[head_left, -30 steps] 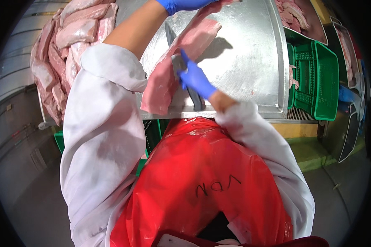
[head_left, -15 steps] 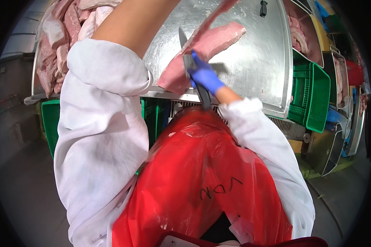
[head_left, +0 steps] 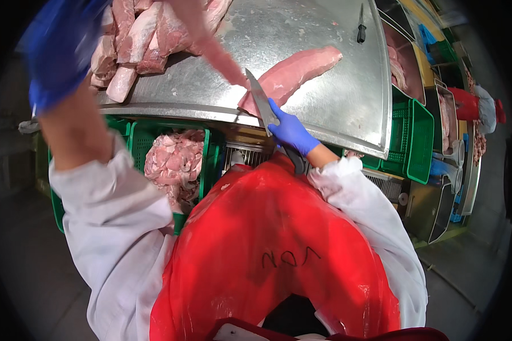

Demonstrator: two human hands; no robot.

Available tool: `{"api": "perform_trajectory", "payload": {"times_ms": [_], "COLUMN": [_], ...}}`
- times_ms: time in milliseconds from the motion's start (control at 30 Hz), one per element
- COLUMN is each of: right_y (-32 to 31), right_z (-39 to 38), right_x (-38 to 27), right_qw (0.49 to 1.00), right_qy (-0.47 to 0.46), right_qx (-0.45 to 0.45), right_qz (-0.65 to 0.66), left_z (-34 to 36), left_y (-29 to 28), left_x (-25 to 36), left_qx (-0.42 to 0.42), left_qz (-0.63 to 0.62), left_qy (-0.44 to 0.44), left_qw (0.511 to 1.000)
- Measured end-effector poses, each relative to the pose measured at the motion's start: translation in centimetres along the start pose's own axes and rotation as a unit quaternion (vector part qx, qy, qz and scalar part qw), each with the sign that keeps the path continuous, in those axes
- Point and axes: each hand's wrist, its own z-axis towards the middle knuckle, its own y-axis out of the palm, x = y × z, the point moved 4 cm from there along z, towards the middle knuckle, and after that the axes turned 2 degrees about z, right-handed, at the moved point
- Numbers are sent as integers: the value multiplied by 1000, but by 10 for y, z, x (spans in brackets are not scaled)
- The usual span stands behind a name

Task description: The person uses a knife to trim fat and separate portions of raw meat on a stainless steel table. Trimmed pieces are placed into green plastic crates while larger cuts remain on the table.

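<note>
Obliquely, smooth pink meat point(head_left: 301, 69) lies by the counter point(head_left: 352, 99) front edge; right hand point(head_left: 293, 133) grips knife point(head_left: 261, 99) overlapping it; left hand point(head_left: 63, 54): grip indeterminable; meat pile point(head_left: 145, 37) leftward.

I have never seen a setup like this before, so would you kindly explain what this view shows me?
There is no machine here: these are a person's own gloved hands, seen from above by a wide camera worn on the head, which is why straight edges bend.

The right hand holds a knife. The left hand is blurred at upper left; I cannot tell whether it grips the strip of meat that runs from near the blade to the top edge.

On the metal table lie a long piece of meat, a heap of meat and a black-handled tool. Below its near edge, a green basket holds meat scraps.
</note>
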Motion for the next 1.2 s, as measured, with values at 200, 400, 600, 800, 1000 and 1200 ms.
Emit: {"api": "perform_trajectory", "payload": {"times_ms": [200, 400, 600, 800, 1000, 1200], "right_y": [32, -75, -183, -123, -122, -136], "right_z": [10, 35, 145, 109, 26, -18], "right_x": [-31, 34, 79, 105, 124, 128], "right_qw": [991, 996, 884, 942, 961, 963], "right_qy": [-55, -66, -272, -116, 8, -26], "right_qx": [-98, 47, 318, 172, 83, 41], "right_qz": [-68, 44, -207, -263, -263, -264], "left_z": [-168, -311, -282, -205, -161, -191], "left_y": [-135, -116, 92, 268, 263, 203], "left_x": [122, 66, -168, -288, -328, -394], "left_qx": [78, 129, -204, -274, -260, -29], "left_qz": [178, 312, 398, 509, 440, -91], "left_qy": [-50, -466, -323, -299, -424, -627], "left_qw": [980, 818, 834, 759, 748, 773]}}
